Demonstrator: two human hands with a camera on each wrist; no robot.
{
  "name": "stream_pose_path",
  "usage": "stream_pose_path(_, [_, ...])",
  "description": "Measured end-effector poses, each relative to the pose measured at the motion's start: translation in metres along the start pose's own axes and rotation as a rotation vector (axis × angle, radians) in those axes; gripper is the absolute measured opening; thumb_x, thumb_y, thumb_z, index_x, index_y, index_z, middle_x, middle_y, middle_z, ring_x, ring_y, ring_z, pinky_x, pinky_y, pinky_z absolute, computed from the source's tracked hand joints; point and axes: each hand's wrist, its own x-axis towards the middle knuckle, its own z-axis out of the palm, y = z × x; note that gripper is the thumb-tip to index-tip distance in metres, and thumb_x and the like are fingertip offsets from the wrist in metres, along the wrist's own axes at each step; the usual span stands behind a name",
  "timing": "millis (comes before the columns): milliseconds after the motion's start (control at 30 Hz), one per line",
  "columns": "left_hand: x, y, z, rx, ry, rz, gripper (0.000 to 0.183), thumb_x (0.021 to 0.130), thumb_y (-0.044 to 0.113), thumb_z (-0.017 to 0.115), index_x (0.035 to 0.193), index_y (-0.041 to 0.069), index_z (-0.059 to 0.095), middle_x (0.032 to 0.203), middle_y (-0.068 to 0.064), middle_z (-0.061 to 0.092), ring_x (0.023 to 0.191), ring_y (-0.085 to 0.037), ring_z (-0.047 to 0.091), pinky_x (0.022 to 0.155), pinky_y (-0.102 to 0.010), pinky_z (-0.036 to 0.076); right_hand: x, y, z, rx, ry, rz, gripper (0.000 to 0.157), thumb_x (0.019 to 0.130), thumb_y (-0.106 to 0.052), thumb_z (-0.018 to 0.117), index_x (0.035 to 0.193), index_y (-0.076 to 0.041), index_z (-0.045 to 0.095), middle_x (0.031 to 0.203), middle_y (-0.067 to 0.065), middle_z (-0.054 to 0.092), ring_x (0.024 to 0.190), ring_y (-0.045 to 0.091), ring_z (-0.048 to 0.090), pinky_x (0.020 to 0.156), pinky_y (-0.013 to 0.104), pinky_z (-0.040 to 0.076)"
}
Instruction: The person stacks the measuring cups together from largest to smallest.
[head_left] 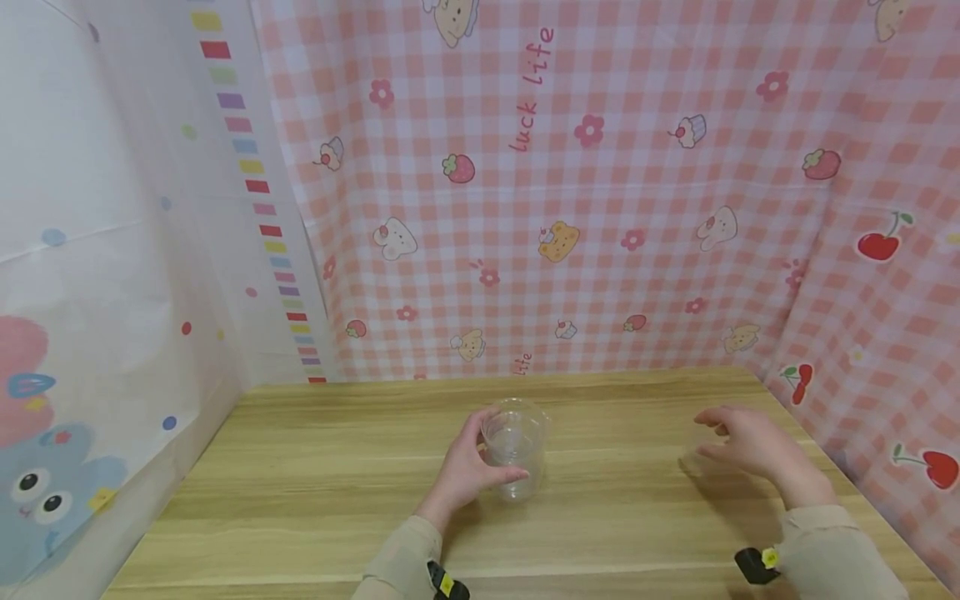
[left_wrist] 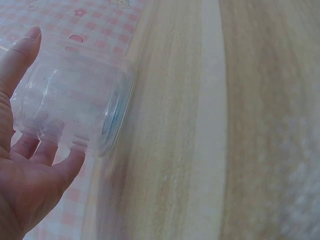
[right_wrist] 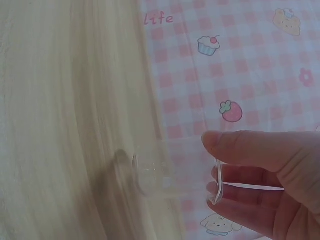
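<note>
A clear plastic cup (head_left: 515, 442) is in my left hand (head_left: 467, 467), at the middle of the table. Thumb and fingers go round opposite sides of its wall. In the left wrist view this cup (left_wrist: 75, 95) shows its flat base just over the wood. Off to the right, my right hand (head_left: 757, 450) is raised above the tabletop. Its thumb and fingers pinch the rim of a second clear, very faint cup (right_wrist: 155, 172), whose other end points down toward the wood. From the head, that cup hardly shows against the table.
Both hands work over a wooden table (head_left: 300, 483). A pink checked cloth (head_left: 510, 200) hangs behind its back edge and continues down the right side. Along the left hangs a white sheet (head_left: 97, 208) with cartoon prints. The right hand casts a shadow on the wood.
</note>
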Motion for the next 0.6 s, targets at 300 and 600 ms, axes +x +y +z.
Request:
stream_pose_path(300, [0.0,0.0,0.0,-0.003,-0.003,-0.007,0.097,0.067,0.021,0.094,0.147,0.016,0.039,0.145,-0.01,0.046,0.126,-0.036,0.049,0.102,-0.052,0.045,0.003,-0.011,-0.001,0.003,0.024,-0.031,0.042,0.081,-0.016,0.081,0.113,0.005,0.067,0.109,0.022,0.067,0.09,0.035,0.066,0.076,0.051,0.055])
stream_pose_path(600, [-0.001,0.002,0.0,-0.002,-0.006,-0.016,0.097,0.067,0.021,0.094,0.147,0.016,0.038,0.145,-0.011,0.045,0.127,-0.037,0.048,0.103,-0.053,0.043,0.008,-0.019,0.0,-0.004,0.038,-0.056,0.041,0.08,-0.019,0.082,0.112,0.003,0.068,0.108,0.02,0.068,0.09,0.033,0.066,0.074,0.049,0.056])
